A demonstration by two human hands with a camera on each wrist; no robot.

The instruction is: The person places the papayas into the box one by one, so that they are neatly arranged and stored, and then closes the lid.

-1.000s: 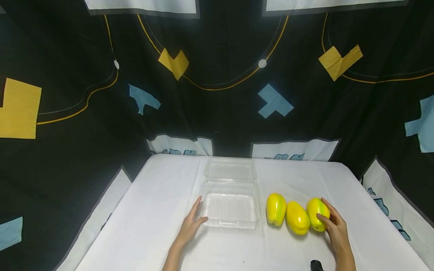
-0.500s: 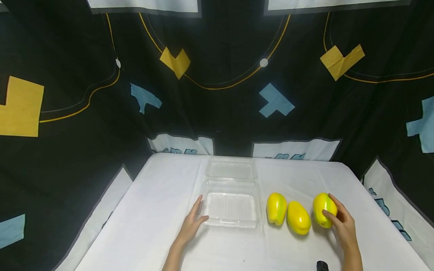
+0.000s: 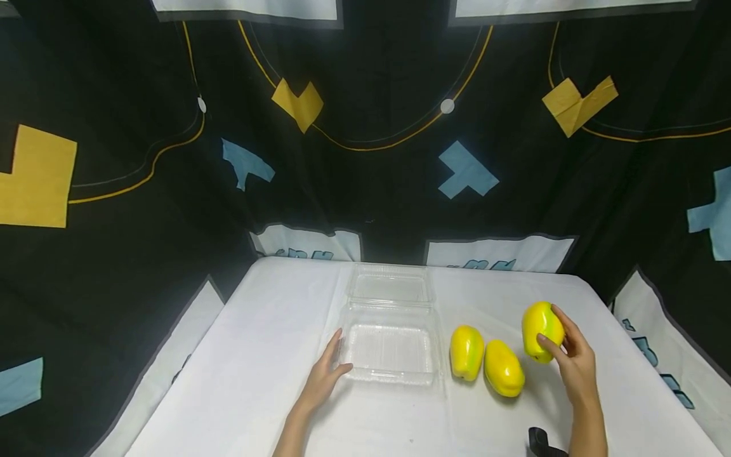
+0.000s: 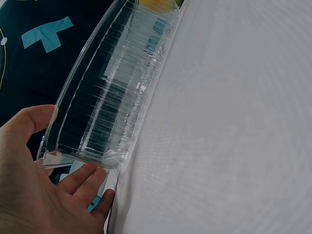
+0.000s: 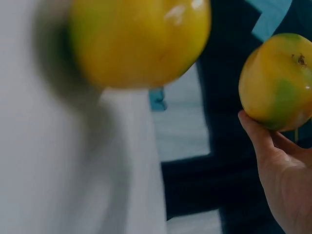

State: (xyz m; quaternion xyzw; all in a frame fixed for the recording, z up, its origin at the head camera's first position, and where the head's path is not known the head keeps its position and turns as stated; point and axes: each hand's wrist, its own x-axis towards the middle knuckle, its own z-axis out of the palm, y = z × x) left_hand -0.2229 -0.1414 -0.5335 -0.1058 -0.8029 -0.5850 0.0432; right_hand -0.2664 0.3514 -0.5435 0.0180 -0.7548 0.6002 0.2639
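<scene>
A glossy yellow fruit (image 3: 539, 331) is held at right of the frame, above the white table (image 3: 274, 304).
Its skin is smooth and rounded, with green patches and a small brown mark at one end in the right wrist view; the right hand (image 3: 578, 362) grasps it between thumb and fingers. Toward the centre lie a second fruit (image 3: 466, 353) and a third fruit (image 3: 504, 369), also shiny yellow. Lower centre, the left hand (image 3: 321, 383) grips the corner of a clear ribbed container (image 3: 390, 350), whose lid is open.
</scene>
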